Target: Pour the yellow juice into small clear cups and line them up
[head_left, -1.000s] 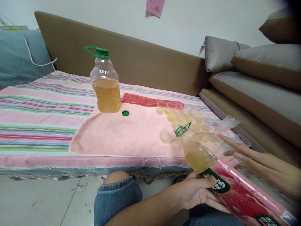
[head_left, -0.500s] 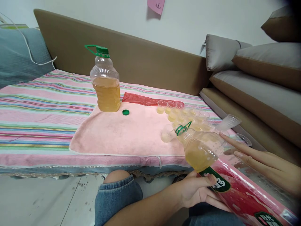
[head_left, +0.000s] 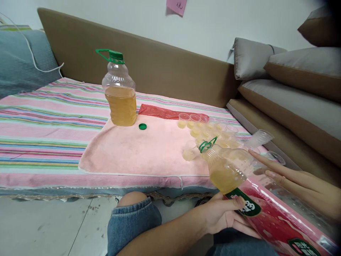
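Note:
A large clear plastic juice bottle (head_left: 227,177) with a pink-red label is tilted, its uncapped mouth with a green ring pointing left and up. Beneath its label, my left hand (head_left: 226,215) is closed round it, thumb on the front. My right hand (head_left: 301,181) is closed over the bottle's far upper side, fingers lying along it. Pale yellow juice gathers near the neck end. Close by the mouth stands a clear plastic cup (head_left: 189,153), partly hidden. Several more cups (head_left: 182,121) with yellow juice stand in rows behind the bottle.
Another juice bottle (head_left: 121,106) stands upright, capped in green. A loose green cap (head_left: 142,126) lies on the pink towel (head_left: 128,153). Behind is a red plastic bag (head_left: 160,112). Stacked clear cups (head_left: 259,138) lie at right beside cushions (head_left: 293,96).
The view has shifted very slightly. Both hands and the tilted bottle stay almost where they were.

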